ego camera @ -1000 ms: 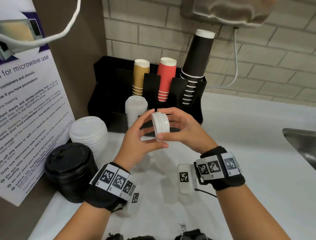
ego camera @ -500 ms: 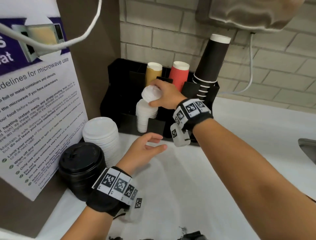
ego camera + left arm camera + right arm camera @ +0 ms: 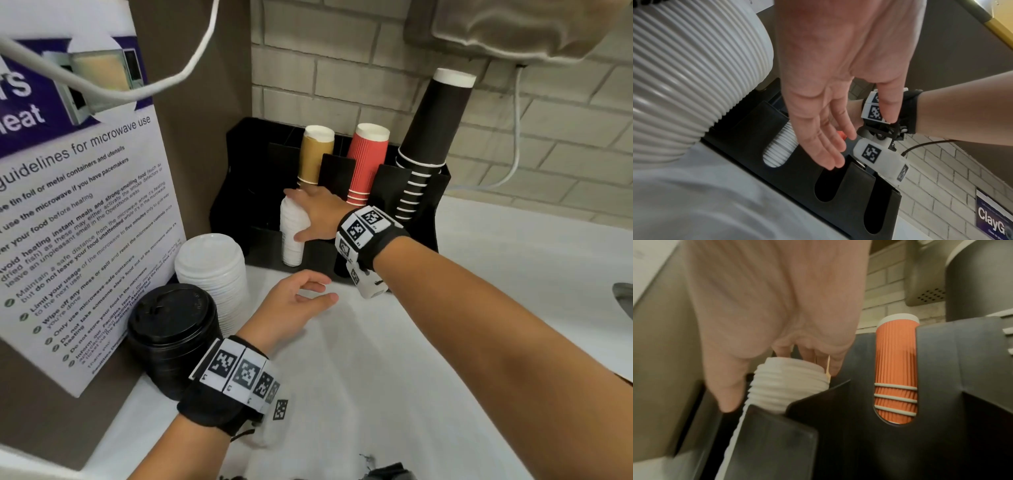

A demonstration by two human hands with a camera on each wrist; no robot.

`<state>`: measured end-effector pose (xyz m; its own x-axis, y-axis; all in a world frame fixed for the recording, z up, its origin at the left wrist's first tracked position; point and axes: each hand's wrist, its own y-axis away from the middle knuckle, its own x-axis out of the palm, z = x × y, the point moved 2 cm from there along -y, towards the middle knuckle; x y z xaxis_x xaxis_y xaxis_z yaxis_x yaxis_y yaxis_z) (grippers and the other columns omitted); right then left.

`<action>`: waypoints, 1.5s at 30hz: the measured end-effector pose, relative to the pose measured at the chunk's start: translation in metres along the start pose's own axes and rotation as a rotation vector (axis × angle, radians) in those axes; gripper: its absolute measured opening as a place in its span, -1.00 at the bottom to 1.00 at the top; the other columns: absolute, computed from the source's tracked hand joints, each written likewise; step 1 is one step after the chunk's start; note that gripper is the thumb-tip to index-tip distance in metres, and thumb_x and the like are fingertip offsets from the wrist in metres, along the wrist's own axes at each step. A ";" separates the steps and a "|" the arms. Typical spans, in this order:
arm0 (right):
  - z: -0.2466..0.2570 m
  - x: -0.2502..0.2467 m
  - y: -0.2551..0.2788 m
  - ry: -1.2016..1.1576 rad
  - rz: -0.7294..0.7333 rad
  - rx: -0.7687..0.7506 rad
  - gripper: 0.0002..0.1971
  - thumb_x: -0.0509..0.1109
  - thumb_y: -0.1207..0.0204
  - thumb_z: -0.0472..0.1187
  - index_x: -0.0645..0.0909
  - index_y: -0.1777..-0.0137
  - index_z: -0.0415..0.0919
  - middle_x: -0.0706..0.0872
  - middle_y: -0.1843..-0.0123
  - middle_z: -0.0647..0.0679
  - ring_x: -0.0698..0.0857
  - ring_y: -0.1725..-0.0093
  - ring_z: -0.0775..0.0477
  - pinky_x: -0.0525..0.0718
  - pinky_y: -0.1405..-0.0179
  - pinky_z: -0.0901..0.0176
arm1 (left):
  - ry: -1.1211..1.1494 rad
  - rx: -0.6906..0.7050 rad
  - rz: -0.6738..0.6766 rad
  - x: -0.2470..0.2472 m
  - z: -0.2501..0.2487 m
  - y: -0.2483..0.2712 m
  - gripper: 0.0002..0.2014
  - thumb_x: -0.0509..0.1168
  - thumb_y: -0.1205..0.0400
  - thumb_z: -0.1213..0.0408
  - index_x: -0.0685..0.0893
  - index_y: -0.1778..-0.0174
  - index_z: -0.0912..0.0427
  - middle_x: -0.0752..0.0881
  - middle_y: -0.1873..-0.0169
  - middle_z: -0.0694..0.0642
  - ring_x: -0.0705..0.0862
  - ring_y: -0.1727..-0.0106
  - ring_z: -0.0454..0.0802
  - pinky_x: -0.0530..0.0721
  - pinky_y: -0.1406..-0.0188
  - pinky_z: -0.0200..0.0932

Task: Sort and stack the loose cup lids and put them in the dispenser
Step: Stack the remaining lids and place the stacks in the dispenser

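A black dispenser (image 3: 246,178) stands against the brick wall. A stack of small white lids (image 3: 291,251) fills its left front slot (image 3: 789,386). My right hand (image 3: 301,216) lies over the top of that stack, with its fingers on the far rim and its thumb (image 3: 723,386) straight down the side. My left hand (image 3: 323,287) hovers open and empty above the counter, just in front of the dispenser. A stack of large white lids (image 3: 212,270) and a stack of black lids (image 3: 171,322) stand on the counter at the left.
Gold cups (image 3: 315,154), red cups (image 3: 368,161) and tall black cups (image 3: 431,137) fill the rear slots. Two front slots (image 3: 828,186) are empty. A microwave notice (image 3: 85,205) borders the left, and a sink edge (image 3: 625,298) shows at the right.
Both hands held a small white lid stack upright a second ago. The right hand carried it to the dispenser and lowered it onto the slot's stack. The left hand let go and stayed low.
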<state>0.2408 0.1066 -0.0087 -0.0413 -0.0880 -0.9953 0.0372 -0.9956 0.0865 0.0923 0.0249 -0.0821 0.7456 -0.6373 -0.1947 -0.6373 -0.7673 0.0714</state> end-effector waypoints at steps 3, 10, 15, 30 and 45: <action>0.008 0.007 0.003 0.147 0.003 -0.006 -0.11 0.39 -0.57 -0.09 -0.13 -0.70 -0.22 0.02 -0.68 -0.36 0.14 -0.64 -0.34 0.34 -0.53 -0.13 | -0.001 -0.008 -0.004 0.001 0.000 0.000 -0.84 0.46 -0.55 0.06 0.68 -0.02 -0.21 0.69 -0.10 -0.09 0.70 -0.08 0.02 0.71 -0.10 -0.04; 0.021 0.024 0.003 0.205 0.056 0.093 -0.30 0.08 -0.71 -0.26 -0.30 -0.66 -0.39 -0.17 -0.70 -0.37 -0.11 -0.70 -0.30 -0.01 -0.67 -0.09 | -0.144 0.051 0.075 -0.003 -0.024 0.006 -0.94 0.44 -0.57 0.14 0.76 0.08 -0.05 0.75 0.11 -0.16 0.68 0.11 -0.16 0.63 0.05 -0.28; 0.020 0.013 0.005 0.151 0.105 0.084 -0.13 0.16 -0.69 0.07 -0.32 -0.66 -0.36 -0.23 -0.71 -0.31 -0.18 -0.70 -0.23 -0.10 -0.67 -0.10 | -0.376 0.181 0.128 -0.025 -0.067 0.024 -0.89 0.40 -0.61 0.18 0.81 0.07 0.08 0.75 0.24 -0.15 0.66 0.22 -0.39 0.60 0.12 -0.44; 0.083 0.078 0.028 -0.739 0.272 -0.017 0.17 0.69 -0.25 -0.12 -0.08 -0.67 -0.11 0.35 -0.58 -0.16 0.39 -0.53 -0.15 0.43 -0.50 -0.02 | -1.014 -0.219 -0.087 -0.089 -0.103 0.046 -0.63 0.08 -0.76 0.08 0.52 -0.46 0.05 0.61 -0.34 0.13 0.55 -0.16 0.02 0.36 -0.01 -0.16; 0.078 0.086 0.057 -0.233 0.491 0.018 -0.53 0.61 -0.25 0.19 0.57 0.07 -0.13 0.57 0.19 0.08 0.57 0.22 0.04 0.55 0.28 0.21 | -1.323 -0.638 0.160 -0.098 -0.081 0.068 -0.30 0.58 -0.41 0.04 0.53 -0.42 0.19 0.67 -0.27 0.12 0.65 -0.27 0.08 0.62 -0.19 -0.10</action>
<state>0.1617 0.0397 -0.0861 -0.2439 -0.5457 -0.8017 0.0912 -0.8359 0.5412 -0.0085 0.0293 0.0210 -0.2623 -0.4586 -0.8491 -0.2402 -0.8212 0.5177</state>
